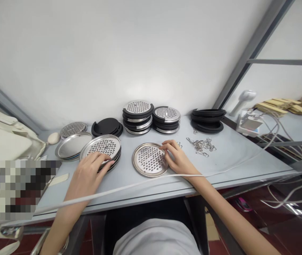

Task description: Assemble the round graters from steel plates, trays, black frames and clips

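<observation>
**Two hands on perforated discs, a cord crossing the near edge**

Two hands resting on metal, neither lifting. Left hand lying flat, fingers spread apart, on the top of the stack of perforated discs at the near left of the table. Right hand pressing down, fingers close together and curled, on the right rim of the single perforated disc lying flat at the near centre; not clamping it.

Likely risks, judging from this layout:

- Stack sitting slightly fanned under the left palm, so sliding sideways and spilling toward the near edge under a careless push.
- White cord running along the near edge under both wrists; catching on a forearm, dragging the single disc off.
- Punched holes possibly nicking fingertips when sliding across.
- Loose metal clips lying just right of the right hand, scattering if swept.
- Assembled black-rimmed stacks standing far centre, well apart, probably safe.
</observation>
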Demonstrator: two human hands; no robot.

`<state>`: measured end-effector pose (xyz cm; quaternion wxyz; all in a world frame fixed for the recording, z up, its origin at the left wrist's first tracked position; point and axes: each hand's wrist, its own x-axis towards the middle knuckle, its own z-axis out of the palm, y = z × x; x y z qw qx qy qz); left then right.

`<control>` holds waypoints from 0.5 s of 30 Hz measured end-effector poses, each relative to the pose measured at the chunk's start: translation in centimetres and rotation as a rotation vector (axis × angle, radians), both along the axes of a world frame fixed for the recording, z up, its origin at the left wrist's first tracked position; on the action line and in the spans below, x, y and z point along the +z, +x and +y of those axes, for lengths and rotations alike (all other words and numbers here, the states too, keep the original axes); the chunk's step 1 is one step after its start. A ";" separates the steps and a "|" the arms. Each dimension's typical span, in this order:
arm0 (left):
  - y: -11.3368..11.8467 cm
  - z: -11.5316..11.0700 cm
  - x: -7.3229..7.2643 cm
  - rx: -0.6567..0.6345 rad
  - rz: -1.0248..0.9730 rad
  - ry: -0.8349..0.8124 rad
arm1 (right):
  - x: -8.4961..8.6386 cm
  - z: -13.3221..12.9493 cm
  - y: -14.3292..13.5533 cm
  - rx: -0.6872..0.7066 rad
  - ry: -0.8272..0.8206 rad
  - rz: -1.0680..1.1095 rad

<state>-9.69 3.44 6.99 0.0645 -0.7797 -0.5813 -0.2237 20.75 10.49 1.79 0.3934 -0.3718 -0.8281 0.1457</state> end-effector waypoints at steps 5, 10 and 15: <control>-0.2 -0.2 0.1 -0.001 0.070 0.018 | 0.1 0.0 0.0 0.010 -0.005 0.015; -0.1 -0.2 0.5 0.075 0.224 0.193 | 0.2 -0.1 0.0 0.018 -0.013 0.013; -0.1 -0.5 1.1 0.069 0.255 0.413 | 0.2 -0.1 0.1 0.024 -0.018 0.027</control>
